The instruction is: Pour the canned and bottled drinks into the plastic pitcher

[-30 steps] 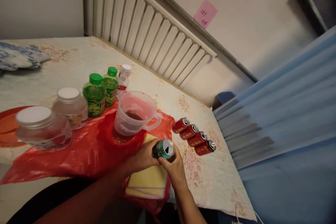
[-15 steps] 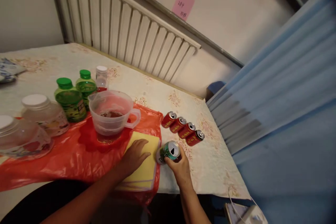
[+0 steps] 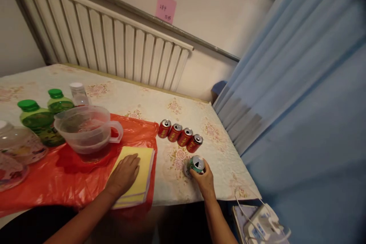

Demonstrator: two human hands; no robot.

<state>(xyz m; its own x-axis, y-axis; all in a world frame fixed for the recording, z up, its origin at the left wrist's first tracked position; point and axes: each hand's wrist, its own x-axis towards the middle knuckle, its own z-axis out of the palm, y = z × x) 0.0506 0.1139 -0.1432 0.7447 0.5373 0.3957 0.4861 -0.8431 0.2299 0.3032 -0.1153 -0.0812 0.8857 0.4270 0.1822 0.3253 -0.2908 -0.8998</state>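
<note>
My right hand [image 3: 206, 181] is wrapped round a green drink can [image 3: 197, 164] with an opened top, low over the flowered tablecloth. My left hand [image 3: 124, 173] lies flat, fingers stretched out, on a folded yellow cloth [image 3: 144, 160]. Beneath the cloth spreads a red plastic sheet [image 3: 135, 131]. Several red drink cans [image 3: 175, 133] stand in a slanting row just beyond the green can. Left of the cloth, a clear plastic measuring jug [image 3: 82, 131] with a handle sits in a red dish [image 3: 67, 162] and holds some dark liquid.
Two green-capped bottles [image 3: 40, 122] and clear jars [image 3: 20, 145] stand at the left, with a small white-capped jar [image 3: 79, 93] behind. A radiator [image 3: 111, 42] runs along the wall. At the right hang blue curtains [image 3: 291, 95], and a power strip [image 3: 263, 223] lies below the table edge.
My right hand has carried the green can rightward, away from the yellow cloth. My left hand now lies flatter on the cloth. The view has shifted to the right.
</note>
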